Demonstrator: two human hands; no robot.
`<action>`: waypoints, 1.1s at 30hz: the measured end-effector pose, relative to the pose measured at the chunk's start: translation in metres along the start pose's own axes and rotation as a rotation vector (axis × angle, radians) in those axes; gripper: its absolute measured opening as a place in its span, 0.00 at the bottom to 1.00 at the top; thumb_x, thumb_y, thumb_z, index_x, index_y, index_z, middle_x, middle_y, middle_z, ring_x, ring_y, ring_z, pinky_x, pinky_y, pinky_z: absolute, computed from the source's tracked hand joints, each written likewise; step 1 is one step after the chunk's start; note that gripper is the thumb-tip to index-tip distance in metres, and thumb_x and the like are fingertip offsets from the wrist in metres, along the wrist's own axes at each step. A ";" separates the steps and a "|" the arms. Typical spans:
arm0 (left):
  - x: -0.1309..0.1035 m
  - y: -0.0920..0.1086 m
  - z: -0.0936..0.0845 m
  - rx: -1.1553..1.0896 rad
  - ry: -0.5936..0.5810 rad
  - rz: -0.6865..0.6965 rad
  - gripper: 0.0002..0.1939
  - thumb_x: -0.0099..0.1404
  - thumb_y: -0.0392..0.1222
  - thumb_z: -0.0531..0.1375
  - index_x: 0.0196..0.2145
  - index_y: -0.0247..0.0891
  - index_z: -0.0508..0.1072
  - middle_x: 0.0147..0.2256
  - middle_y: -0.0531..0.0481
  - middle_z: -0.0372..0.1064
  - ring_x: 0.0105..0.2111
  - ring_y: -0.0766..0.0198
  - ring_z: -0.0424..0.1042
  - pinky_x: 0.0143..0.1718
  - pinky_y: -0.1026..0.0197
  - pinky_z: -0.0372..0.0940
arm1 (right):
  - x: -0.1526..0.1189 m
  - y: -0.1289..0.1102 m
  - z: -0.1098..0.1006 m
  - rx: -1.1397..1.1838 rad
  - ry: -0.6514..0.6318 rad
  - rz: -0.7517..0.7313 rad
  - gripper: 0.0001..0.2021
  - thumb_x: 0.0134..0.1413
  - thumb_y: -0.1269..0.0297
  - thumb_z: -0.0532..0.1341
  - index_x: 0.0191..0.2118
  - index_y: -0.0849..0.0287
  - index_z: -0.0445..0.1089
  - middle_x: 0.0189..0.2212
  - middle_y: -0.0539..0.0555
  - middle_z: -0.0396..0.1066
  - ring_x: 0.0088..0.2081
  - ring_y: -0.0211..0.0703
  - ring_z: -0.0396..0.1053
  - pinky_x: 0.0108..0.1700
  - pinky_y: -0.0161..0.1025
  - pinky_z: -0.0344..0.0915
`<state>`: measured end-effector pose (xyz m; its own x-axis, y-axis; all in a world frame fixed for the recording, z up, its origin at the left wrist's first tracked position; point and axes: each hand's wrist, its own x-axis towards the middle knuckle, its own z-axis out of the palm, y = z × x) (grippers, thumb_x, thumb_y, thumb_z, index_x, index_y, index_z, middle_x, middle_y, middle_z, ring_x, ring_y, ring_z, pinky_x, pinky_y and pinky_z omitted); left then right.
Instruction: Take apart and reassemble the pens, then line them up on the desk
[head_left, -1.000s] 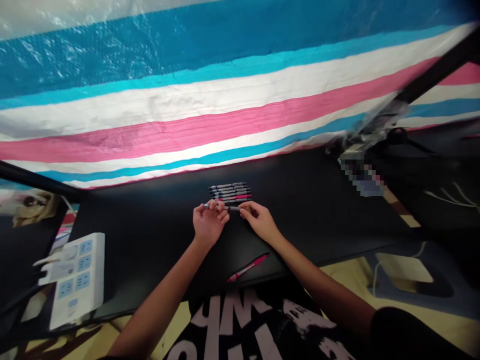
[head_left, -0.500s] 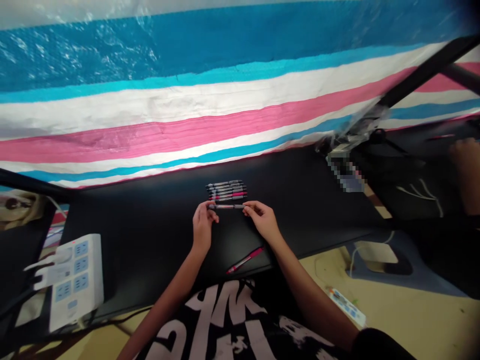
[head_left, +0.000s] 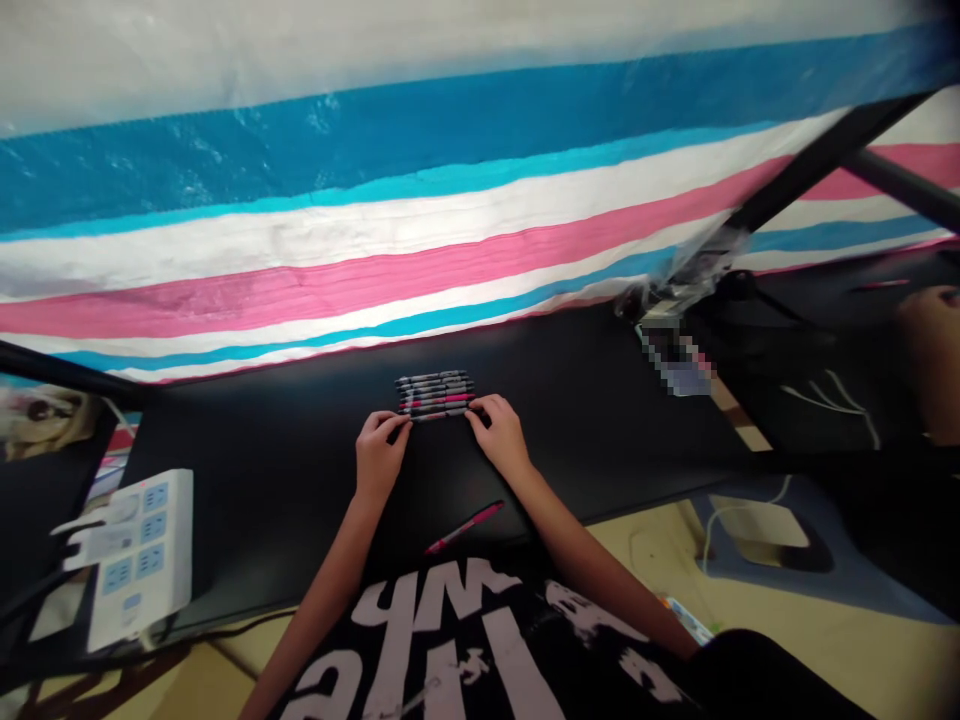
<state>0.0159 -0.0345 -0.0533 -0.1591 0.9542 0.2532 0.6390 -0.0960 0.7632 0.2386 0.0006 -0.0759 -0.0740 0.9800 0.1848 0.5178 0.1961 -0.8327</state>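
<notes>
Pens point(head_left: 436, 392) in a row, pink pen point(head_left: 465, 527) nearer, power strip point(head_left: 142, 560) leftward

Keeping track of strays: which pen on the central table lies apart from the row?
The slanted pink pen closest to the black shirt; the other pens there line up side by side.

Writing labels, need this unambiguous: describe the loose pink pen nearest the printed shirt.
Find the black table below the striped sheet. Go to its near edge, by the printed shirt: the pink pen lies there. Unlike the row of pens farther back, one also partly pink, it lies alone and slanted.
</notes>
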 end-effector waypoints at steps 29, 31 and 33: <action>-0.092 0.027 -0.011 0.068 -0.524 0.269 0.09 0.65 0.38 0.64 0.43 0.44 0.80 0.46 0.41 0.72 0.48 0.47 0.72 0.50 0.44 0.72 | 0.015 0.193 -0.266 -0.462 0.846 0.824 0.20 0.52 0.62 0.63 0.52 0.60 0.69 0.46 0.63 0.78 0.51 0.59 0.74 0.60 0.56 0.62; -0.088 0.028 -0.012 0.056 -0.501 0.285 0.06 0.68 0.38 0.61 0.39 0.43 0.79 0.45 0.41 0.72 0.47 0.49 0.72 0.48 0.47 0.73 | 0.019 0.191 -0.265 -0.464 0.868 0.851 0.19 0.51 0.61 0.65 0.49 0.60 0.70 0.45 0.63 0.78 0.51 0.61 0.74 0.60 0.58 0.62; -0.083 0.028 -0.013 0.044 -0.480 0.292 0.07 0.70 0.38 0.59 0.38 0.43 0.79 0.43 0.42 0.72 0.46 0.50 0.73 0.46 0.48 0.73 | 0.023 0.189 -0.262 -0.466 0.890 0.874 0.20 0.50 0.59 0.67 0.48 0.60 0.70 0.45 0.65 0.78 0.52 0.63 0.73 0.60 0.61 0.60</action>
<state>0.0379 -0.1196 -0.0451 0.3822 0.9129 0.1435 0.6378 -0.3729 0.6739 0.5585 0.0514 -0.0923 0.9162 0.3856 0.1092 0.3640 -0.6865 -0.6294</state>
